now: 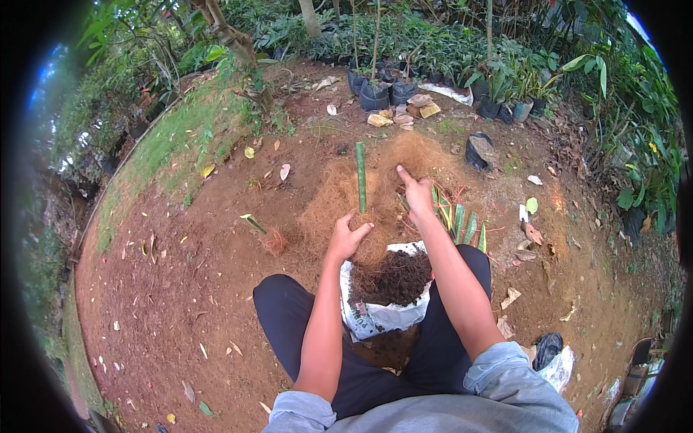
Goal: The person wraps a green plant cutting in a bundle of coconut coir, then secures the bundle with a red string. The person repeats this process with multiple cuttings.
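Observation:
My left hand holds a bundle of brown coconut fibre around the base of an upright green snake plant cutting. Beyond and to the right, my right hand touches a loose pile of the same fibre, index finger extended; whether it grips any strands I cannot tell. Between my knees stands an open white sack of dark soil. More snake plant cuttings and red strings lie beside my right forearm. A fibre-wrapped cutting lies on the ground at the left.
Black planting bags and yellowish stones stand ahead, near a small tree. A filled black bag is at the right front. Crumpled black and white plastic lies by my right side. Dry leaves are scattered over the soil.

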`<state>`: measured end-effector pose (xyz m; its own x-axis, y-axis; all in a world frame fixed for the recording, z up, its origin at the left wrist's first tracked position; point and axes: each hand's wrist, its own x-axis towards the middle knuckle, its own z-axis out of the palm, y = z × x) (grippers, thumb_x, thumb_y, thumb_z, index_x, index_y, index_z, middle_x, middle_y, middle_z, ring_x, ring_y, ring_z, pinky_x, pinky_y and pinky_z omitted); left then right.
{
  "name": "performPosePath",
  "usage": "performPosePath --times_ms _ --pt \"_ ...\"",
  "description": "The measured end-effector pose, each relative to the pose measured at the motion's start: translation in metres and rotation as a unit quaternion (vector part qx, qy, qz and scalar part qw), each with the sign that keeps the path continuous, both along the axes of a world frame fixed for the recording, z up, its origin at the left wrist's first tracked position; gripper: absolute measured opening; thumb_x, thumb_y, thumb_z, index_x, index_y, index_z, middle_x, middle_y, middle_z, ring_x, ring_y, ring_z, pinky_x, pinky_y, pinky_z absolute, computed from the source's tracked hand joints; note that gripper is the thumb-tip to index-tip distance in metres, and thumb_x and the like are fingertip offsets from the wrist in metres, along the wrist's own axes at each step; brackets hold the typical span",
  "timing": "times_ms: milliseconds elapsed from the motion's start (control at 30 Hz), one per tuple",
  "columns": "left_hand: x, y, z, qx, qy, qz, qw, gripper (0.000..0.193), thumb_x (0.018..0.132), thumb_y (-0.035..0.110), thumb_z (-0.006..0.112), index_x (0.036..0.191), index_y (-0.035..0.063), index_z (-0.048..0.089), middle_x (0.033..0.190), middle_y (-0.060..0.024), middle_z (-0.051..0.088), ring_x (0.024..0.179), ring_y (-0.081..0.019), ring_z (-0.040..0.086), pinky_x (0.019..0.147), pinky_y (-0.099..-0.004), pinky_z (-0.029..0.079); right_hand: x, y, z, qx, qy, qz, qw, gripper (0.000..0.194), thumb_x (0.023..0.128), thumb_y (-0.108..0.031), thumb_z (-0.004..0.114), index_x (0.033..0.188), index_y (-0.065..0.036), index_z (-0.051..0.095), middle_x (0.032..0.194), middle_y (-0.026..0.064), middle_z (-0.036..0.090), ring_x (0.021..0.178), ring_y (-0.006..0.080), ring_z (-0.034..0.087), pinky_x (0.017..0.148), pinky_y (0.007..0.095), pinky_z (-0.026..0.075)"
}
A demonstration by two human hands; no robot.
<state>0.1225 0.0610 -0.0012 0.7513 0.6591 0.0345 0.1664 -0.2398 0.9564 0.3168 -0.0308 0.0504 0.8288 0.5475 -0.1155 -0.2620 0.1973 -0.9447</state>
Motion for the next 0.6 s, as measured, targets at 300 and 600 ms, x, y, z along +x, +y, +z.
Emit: performPosePath --times_ms 300,600 --pt "-0.007 -0.004 0.011 -0.022 0.037 0.188 0.981 0.073 0.081 0.035 0.078 0.128 -0.0166 0.059 0.115 -0.0227 0.07 0.103 -0.0294 0.067 0.096 -0.038 0.048 0.054 -0.01 -0.012 0.081 0.089 -0.158 0.98 0.049 0.093 -0.028 0.076 0.121 0.007 0.06 0.12 0.0181 0.065 0.111 0.0285 0.061 0.089 0.048 0.052" --pt "-0.004 0.033 -0.022 -0.273 -0.217 0.267 0.899 0.067 0.088 0.035 0.076 0.135 -0.008 0.056 0.124 -0.0162 0.065 0.109 -0.0229 0.064 0.096 -0.0358 0.05 0.057 -0.023 -0.003 0.07 0.087 -0.114 0.987 0.055 0.097 -0.038 0.068 0.127 0.006 0.055 0.119 0.0172 0.064 0.105 0.0277 0.063 0.088 0.0468 0.053"
